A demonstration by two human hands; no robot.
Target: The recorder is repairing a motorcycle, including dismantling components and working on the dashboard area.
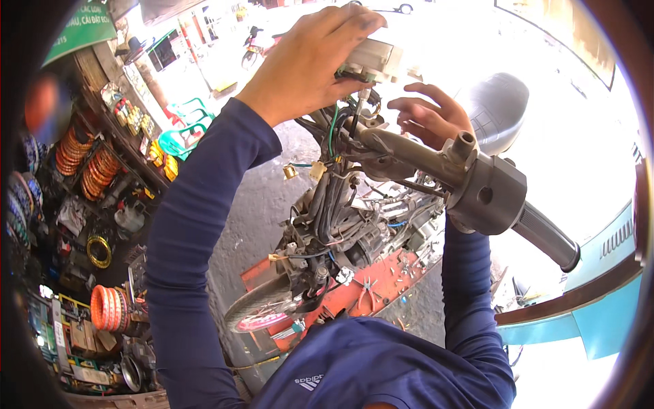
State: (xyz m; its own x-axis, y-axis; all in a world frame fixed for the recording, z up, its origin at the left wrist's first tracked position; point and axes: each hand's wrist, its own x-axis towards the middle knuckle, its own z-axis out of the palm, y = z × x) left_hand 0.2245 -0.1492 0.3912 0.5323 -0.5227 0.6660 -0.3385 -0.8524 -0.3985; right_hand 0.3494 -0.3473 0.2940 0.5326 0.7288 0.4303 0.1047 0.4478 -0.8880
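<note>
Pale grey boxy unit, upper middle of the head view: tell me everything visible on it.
The pale grey, plastic-looking boxy unit has a light, blocky shell and a darker underside with small projections. It sits slightly tilted above the brown-grey metal handlebar. The left hand grips it, fingers over the top and thumb below, hiding its left part. A dark cable with a silvery end appears to meet its underside. Glare washes out its far edge; its top face can't be made out.

- Head camera: worn on the head, facing downward past the shirt (409, 368).
- Wide fisheye, straight edges bending.
- Handlebar (415, 157) close; red platform (347, 298) farther below, floor (248, 225) showing beyond its edges.
</note>
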